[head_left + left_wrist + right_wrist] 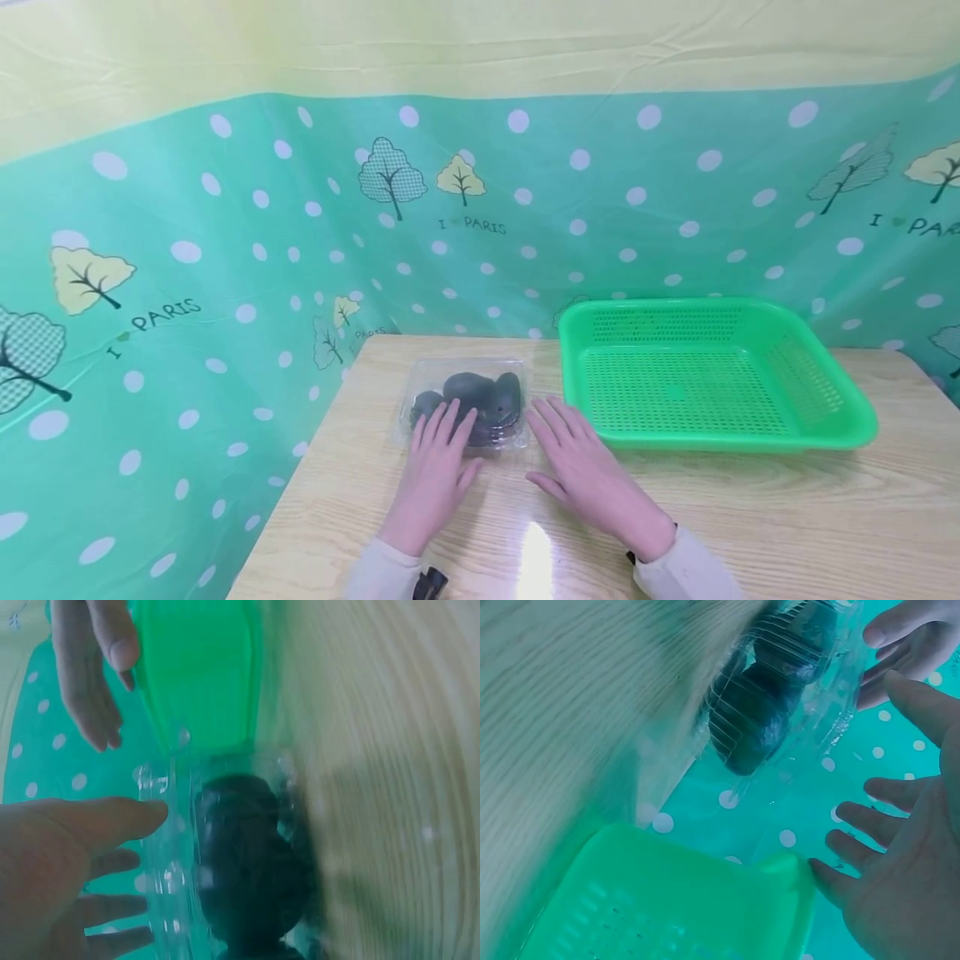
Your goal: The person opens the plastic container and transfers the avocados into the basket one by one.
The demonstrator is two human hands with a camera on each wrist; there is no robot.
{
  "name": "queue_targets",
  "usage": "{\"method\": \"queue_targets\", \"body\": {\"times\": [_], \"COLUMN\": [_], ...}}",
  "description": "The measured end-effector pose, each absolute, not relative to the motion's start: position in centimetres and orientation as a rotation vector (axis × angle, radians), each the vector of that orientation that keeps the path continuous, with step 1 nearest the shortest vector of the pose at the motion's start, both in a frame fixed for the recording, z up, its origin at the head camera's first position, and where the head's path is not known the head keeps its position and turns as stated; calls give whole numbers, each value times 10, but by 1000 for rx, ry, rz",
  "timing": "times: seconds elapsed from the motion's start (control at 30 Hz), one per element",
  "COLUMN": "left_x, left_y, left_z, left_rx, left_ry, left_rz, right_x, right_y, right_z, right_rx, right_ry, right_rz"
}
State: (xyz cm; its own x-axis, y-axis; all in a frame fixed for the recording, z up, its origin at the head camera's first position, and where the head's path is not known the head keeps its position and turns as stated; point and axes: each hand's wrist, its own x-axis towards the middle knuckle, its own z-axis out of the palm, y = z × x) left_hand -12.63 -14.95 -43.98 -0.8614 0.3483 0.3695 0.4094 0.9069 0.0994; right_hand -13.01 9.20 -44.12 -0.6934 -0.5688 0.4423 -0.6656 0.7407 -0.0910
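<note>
A clear plastic clamshell box (pixel 427 367) stands on the table, holding several dark, smooth, oval fruits (pixel 468 388) that look like avocados. Over its near left part my left hand (pixel 435 479) reaches with fingers spread and straight, the fingertips overlapping the box. In the left wrist view the thumb of that hand (pixel 97 825) points at the box's lid side. My right hand (pixel 581 467) hovers between the box and a green plastic basket (pixel 675 392), palm down, fingers extended. Neither hand grips anything. The right wrist view shows the ribbed box wall over the fruits (pixel 750 724).
The green basket has a perforated floor and sides and sits at the right. Beneath everything is a light wood table (pixel 750 517). A green dotted cloth (pixel 487 267) printed with trees hangs behind the table and along its left side.
</note>
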Motion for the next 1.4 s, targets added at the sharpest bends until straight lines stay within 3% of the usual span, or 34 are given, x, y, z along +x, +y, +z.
{"method": "queue_targets", "body": {"times": [0.9,1.4], "left_x": [-147,-149], "left_y": [-206,-224], "left_z": [-445,-452], "left_rx": [-548,-579], "left_ry": [-2732,-2723], "left_rz": [-295,-275], "right_x": [-152,-159], "right_y": [78,68], "right_z": [-452,-458], "right_rx": [1033,948], "right_ry": [-2570,-2545], "right_rz": [312,377]}}
